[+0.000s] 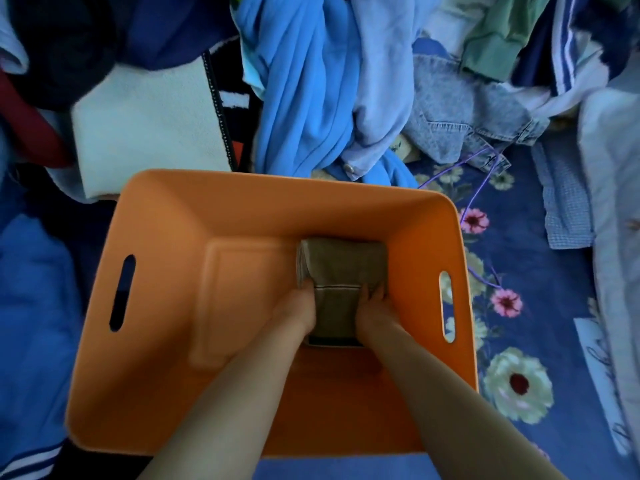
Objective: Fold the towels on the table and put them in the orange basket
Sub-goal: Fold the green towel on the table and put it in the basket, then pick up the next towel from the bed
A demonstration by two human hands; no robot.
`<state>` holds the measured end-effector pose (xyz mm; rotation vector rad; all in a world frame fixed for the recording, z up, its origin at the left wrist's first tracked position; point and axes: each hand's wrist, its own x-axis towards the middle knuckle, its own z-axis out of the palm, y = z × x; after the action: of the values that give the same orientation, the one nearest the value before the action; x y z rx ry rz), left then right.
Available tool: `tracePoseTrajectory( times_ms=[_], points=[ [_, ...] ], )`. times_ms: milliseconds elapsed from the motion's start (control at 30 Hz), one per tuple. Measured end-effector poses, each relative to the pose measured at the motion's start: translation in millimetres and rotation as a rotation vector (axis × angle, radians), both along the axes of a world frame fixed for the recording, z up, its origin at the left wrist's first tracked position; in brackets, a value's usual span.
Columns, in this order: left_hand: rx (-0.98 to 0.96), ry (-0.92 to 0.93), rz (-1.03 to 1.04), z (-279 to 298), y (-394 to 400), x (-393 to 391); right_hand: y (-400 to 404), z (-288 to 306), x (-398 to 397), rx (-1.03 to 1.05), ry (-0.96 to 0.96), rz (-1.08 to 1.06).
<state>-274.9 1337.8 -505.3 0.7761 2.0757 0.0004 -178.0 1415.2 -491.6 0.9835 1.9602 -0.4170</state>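
Note:
The orange basket (pixel 166 271) fills the middle of the view, with a handle slot in each side wall. A folded grey-brown towel (pixel 341 268) lies on its floor against the right wall. Both my arms reach down into the basket. My left hand (pixel 299 306) grips the towel's left edge and my right hand (pixel 375 306) grips its right edge, fingers curled over the cloth. The towel's near end is partly hidden between my wrists.
A heap of clothes lies beyond the basket: a bright blue garment (pixel 304 91), a white fleece (pixel 145 126), a denim piece (pixel 460 116), dark items at far left. A blue floral cloth (pixel 526 341) covers the surface to the right, with white fabric (pixel 616 237) along its edge.

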Motion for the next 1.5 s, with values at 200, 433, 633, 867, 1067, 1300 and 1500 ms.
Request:
tracePoseTrajectory(
  times_ms=[200, 433, 633, 867, 1067, 1300, 1500],
  points=[
    [0.010, 0.213, -0.087, 60, -3, -4, -7, 51, 6, 0.038, 0.158, -0.037],
    [0.098, 0.520, -0.263, 189, -2, 8, -12, 171, 16, 0.213, 0.465, 0.028],
    [0.237, 0.690, -0.282, 300, -20, 52, -26, 279, 56, 0.337, 0.679, 0.035],
    [0.365, 0.840, -0.281, 401, -63, 146, -60, 383, 146, 0.440, 0.891, 0.063],
    [0.444, 0.884, -0.337, 444, -104, 226, -98, 433, 236, 0.595, 0.916, 0.053],
    [0.609, 0.917, -0.560, 489, -149, 328, -179, 476, 369, 0.821, 0.937, -0.118],
    [0.750, 0.856, -0.887, 503, -181, 456, -263, 479, 502, 0.976, 0.834, -0.428]
  ],
)
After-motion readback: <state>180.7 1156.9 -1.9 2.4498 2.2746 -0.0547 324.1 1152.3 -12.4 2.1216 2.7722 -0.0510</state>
